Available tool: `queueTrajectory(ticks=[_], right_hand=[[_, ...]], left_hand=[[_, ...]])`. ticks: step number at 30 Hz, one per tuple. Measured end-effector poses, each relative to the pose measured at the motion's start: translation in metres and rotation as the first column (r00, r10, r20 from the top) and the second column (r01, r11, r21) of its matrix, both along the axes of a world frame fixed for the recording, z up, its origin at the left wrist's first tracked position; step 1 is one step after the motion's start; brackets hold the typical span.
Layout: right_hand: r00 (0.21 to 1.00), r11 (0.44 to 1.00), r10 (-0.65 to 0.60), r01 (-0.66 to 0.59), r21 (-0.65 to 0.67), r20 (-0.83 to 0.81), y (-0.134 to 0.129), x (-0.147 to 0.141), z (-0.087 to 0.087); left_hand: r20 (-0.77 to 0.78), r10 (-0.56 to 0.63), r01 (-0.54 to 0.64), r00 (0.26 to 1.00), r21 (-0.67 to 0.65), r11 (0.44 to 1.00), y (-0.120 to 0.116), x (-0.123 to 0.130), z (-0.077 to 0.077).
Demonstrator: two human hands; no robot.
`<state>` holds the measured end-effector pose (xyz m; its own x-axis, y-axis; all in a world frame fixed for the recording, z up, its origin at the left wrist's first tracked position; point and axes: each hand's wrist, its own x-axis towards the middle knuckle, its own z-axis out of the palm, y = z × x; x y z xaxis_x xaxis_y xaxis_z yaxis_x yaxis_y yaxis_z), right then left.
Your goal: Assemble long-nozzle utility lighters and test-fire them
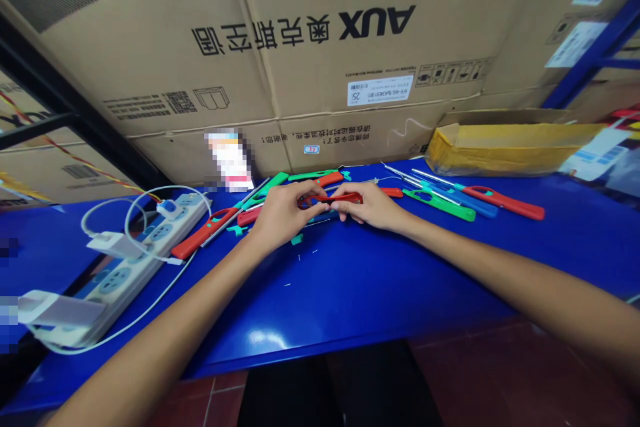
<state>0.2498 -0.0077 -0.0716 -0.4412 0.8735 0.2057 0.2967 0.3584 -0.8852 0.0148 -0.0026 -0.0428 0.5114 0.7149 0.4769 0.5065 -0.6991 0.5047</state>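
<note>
Red lighter handle [353,198] above a blue table [350,280].
From here I see the left hand [283,210] and the right hand [374,207] both pinching it with fingertips.

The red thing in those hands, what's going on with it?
A person is holding a red plastic piece in the fingertips of both hands, the left hand and the right hand, above a blue table. To the right lie a red lighter, a blue one and a green one, all long-nosed. More colorful parts lie around the hands. A white power strip sits on the left.
</note>
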Motion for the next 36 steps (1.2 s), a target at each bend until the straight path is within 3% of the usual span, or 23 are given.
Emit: queueTrajectory(ticks=[6,16,24,36], right_hand=[[0.999,0.992,-0.035,0.031,0.124,0.034,-0.0021,-0.0013,0.0015],[0.999,0.996,-0.037,0.036,0.085,0.017,-0.0004,-0.0022,-0.0015],[0.999,0.996,0.031,-0.033,-0.086,-0.025,0.0029,-0.0011,-0.0024],[0.998,0.999,0.006,-0.009,0.047,0.068,-0.0029,0.0012,0.0031]], left_hand=[[0.035,-0.001,0.004,0.999,-0.075,0.997,0.0007,0.0003,-0.0002],[0.058,-0.009,0.013,0.998,-0.083,0.996,0.0032,-0.0005,-0.0048],[0.042,0.011,-0.006,0.999,-0.115,0.993,0.0051,-0.0029,-0.002],[0.063,-0.029,0.037,0.998,-0.136,0.99,0.0049,-0.0025,-0.0041]])
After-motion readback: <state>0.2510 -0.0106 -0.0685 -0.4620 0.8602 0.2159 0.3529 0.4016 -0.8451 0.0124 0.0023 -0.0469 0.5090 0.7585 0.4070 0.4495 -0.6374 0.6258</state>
